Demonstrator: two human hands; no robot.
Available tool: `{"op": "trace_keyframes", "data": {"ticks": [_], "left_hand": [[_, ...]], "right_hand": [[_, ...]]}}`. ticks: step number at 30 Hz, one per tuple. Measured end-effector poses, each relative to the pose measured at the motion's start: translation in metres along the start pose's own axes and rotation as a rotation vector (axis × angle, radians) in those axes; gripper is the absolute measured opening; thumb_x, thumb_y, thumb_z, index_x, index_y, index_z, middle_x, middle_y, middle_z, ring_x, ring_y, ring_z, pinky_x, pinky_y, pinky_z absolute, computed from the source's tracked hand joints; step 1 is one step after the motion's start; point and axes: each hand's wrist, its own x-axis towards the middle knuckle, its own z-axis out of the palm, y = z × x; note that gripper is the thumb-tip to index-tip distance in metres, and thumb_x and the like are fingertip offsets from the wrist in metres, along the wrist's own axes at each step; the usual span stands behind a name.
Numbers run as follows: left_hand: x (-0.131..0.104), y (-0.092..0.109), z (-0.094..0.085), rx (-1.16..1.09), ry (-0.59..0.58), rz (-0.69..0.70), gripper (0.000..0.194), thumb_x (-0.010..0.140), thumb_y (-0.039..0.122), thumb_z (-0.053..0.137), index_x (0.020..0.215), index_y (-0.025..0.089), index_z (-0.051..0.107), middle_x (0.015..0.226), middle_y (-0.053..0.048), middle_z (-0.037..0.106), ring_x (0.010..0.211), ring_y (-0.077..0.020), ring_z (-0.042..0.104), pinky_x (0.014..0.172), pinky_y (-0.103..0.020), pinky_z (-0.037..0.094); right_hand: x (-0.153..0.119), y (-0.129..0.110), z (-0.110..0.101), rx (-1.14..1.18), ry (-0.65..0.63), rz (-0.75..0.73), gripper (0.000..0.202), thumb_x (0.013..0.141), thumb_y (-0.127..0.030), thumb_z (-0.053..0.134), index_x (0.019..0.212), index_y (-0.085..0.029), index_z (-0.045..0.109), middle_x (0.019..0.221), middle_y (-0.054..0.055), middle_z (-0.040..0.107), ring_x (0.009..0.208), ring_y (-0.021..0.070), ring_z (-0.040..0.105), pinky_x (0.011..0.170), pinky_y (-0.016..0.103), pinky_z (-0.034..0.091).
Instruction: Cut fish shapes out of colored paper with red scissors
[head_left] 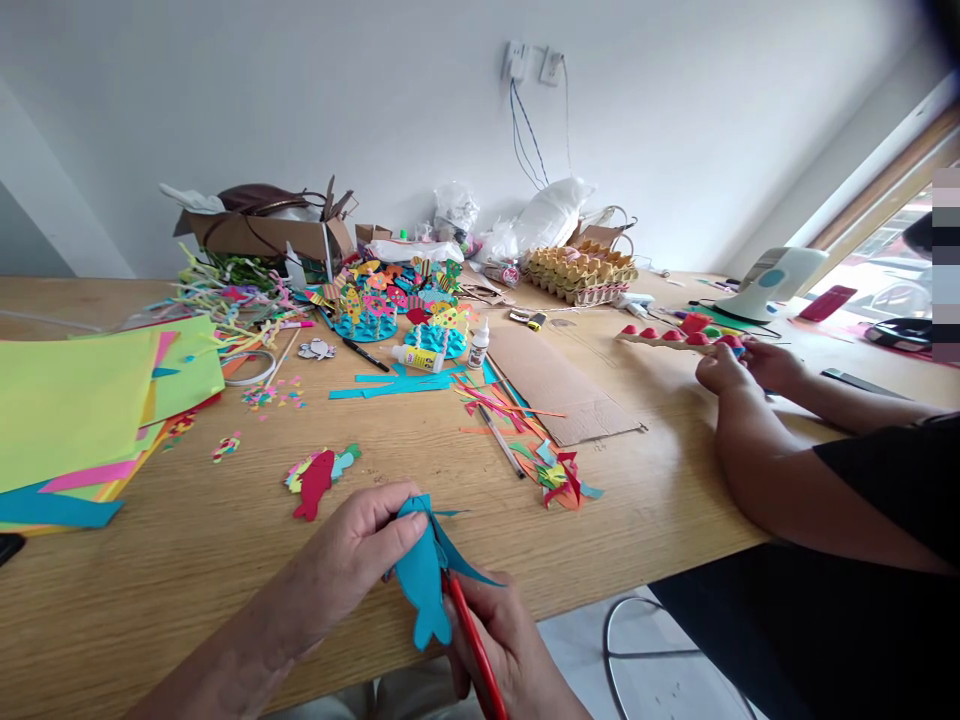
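Between the thumb and fingers of my left hand [375, 535] is a blue paper fish [421, 580], its tail pointing down toward me. A thin strip of blue paper curls away from the fish's right side. My right hand [499, 635] is closed around red-handled scissors [476, 645], whose blades are at the fish's right edge and mostly hidden. Left of my hands lies a small pile of cut paper fish, with a red fish [315, 484] on top. Coloured paper scraps [564, 475] lie beyond my right hand.
Coloured paper sheets [67, 400] are stacked at left. Ahead lie blue strips, a glue bottle [418, 358], a cardboard sheet [559, 385] and decorated fish pieces [397, 300]. At right, a co-worker's hands [731, 370] hold a painted egg-carton strip [667, 338]. Egg trays [581, 272] stand at the back.
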Motion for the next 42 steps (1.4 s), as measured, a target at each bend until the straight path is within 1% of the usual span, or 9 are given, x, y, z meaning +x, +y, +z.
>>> {"op": "trace_keyframes", "data": {"ticks": [5,10,17,21,28,32,36,42], "left_hand": [[0.000,-0.001,-0.001,0.013,0.010,-0.003,0.027,0.081,0.040,0.048,0.064,0.020,0.046,0.060,0.006,0.038,0.059,-0.0123,0.034,0.054,-0.021,0.030],[0.000,0.000,-0.001,0.021,0.026,-0.001,0.025,0.080,0.040,0.050,0.065,0.019,0.049,0.061,0.006,0.038,0.059,-0.0121,0.036,0.053,-0.020,0.030],[0.000,-0.001,-0.005,0.034,0.012,0.005,0.026,0.080,0.040,0.052,0.065,0.019,0.051,0.061,0.005,0.041,0.059,-0.0124,0.039,0.053,-0.020,0.033],[-0.001,-0.001,-0.004,0.020,0.050,0.016,0.029,0.079,0.044,0.052,0.063,0.020,0.051,0.059,0.005,0.042,0.058,-0.0123,0.039,0.052,-0.020,0.033],[-0.002,-0.001,-0.002,0.026,0.094,0.022,0.026,0.079,0.041,0.053,0.065,0.019,0.055,0.063,0.003,0.048,0.061,-0.0132,0.042,0.055,-0.020,0.035],[-0.002,0.001,0.000,0.029,0.074,0.029,0.027,0.079,0.042,0.051,0.067,0.019,0.055,0.062,0.003,0.047,0.060,-0.0130,0.042,0.055,-0.020,0.035],[-0.002,0.001,0.002,0.064,0.074,0.035,0.026,0.080,0.041,0.049,0.067,0.019,0.053,0.063,0.004,0.046,0.063,-0.0133,0.043,0.057,-0.021,0.036],[-0.003,-0.001,0.002,0.085,0.109,0.026,0.029,0.078,0.045,0.049,0.064,0.020,0.051,0.059,0.004,0.046,0.064,-0.0144,0.044,0.059,-0.022,0.038]], "right_hand": [[0.002,-0.010,-0.002,-0.039,0.002,-0.032,0.054,0.088,-0.058,0.031,0.061,-0.017,0.052,0.046,-0.002,0.041,0.049,0.0113,0.042,0.043,0.018,0.034],[0.003,-0.017,-0.003,-0.033,0.017,-0.040,0.054,0.087,-0.060,0.032,0.060,-0.017,0.052,0.045,-0.002,0.042,0.050,0.0118,0.043,0.044,0.018,0.035],[0.002,-0.015,-0.003,-0.070,0.018,-0.041,0.055,0.089,-0.057,0.031,0.058,-0.017,0.052,0.045,-0.002,0.041,0.051,0.0120,0.044,0.046,0.018,0.035],[0.002,-0.013,-0.002,-0.066,0.028,-0.030,0.054,0.089,-0.058,0.030,0.056,-0.018,0.048,0.045,-0.002,0.040,0.051,0.0115,0.042,0.045,0.018,0.033],[0.001,-0.012,0.000,0.047,-0.010,0.000,0.054,0.087,-0.061,0.031,0.056,-0.018,0.040,0.046,-0.004,0.038,0.044,0.0079,0.034,0.042,0.018,0.027],[0.000,-0.012,0.000,0.106,-0.030,0.039,0.051,0.087,-0.059,0.033,0.057,-0.018,0.038,0.046,-0.005,0.036,0.040,0.0065,0.033,0.039,0.017,0.025],[0.000,-0.012,0.000,0.076,-0.007,0.007,0.052,0.088,-0.058,0.033,0.056,-0.018,0.038,0.045,-0.005,0.037,0.040,0.0063,0.032,0.040,0.018,0.025],[0.001,-0.011,0.001,0.023,0.021,-0.037,0.053,0.087,-0.060,0.031,0.056,-0.018,0.038,0.048,-0.003,0.037,0.046,0.0085,0.032,0.043,0.019,0.026]]}}
